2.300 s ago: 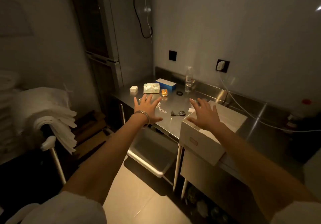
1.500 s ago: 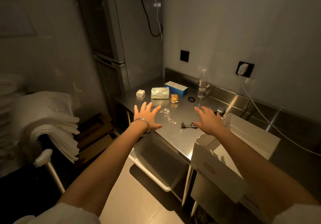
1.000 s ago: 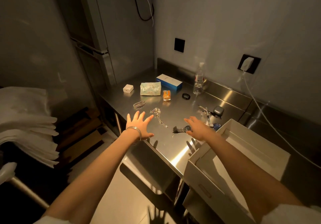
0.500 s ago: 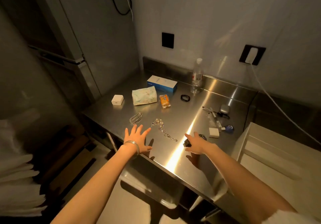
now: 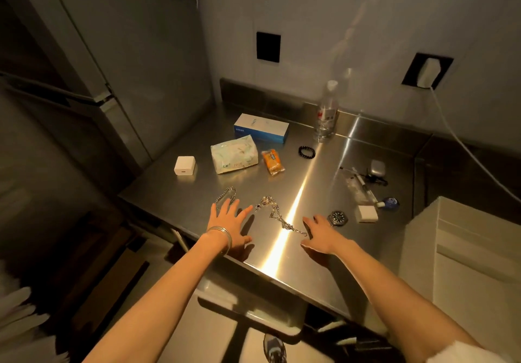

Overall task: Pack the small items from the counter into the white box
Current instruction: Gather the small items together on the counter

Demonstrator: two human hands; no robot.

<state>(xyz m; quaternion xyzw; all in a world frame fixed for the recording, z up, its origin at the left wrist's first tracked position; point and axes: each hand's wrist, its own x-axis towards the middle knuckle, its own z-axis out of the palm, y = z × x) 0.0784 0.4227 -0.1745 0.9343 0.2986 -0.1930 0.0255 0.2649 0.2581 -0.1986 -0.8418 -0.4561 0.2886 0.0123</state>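
Both my hands hover open over the near edge of the steel counter (image 5: 315,267). My left hand (image 5: 229,223), with a bangle at the wrist, is just below a silver chain bracelet (image 5: 225,195). My right hand (image 5: 321,234) spreads beside the end of a silver necklace (image 5: 277,216), with a wristwatch (image 5: 337,218) just right of its fingertips. The white box (image 5: 465,255) stands at the right edge. Farther back lie a white charger cube (image 5: 184,165), a tissue pack (image 5: 234,154), an orange packet (image 5: 272,162), a black hair tie (image 5: 306,152) and a blue-white carton (image 5: 261,128).
A water bottle (image 5: 327,112) stands at the backsplash. Pens, a syringe-like tube (image 5: 363,186), an earbud case (image 5: 377,167), a white eraser (image 5: 366,214) and a small blue item (image 5: 390,202) lie near the box. A tall cabinet (image 5: 93,75) stands left; a cable hangs from a wall socket (image 5: 427,71).
The view has closed in on the counter and tilted down. My right hand has shifted left, off the wristwatch and toward the necklace end. The left hand stays near the bracelet.
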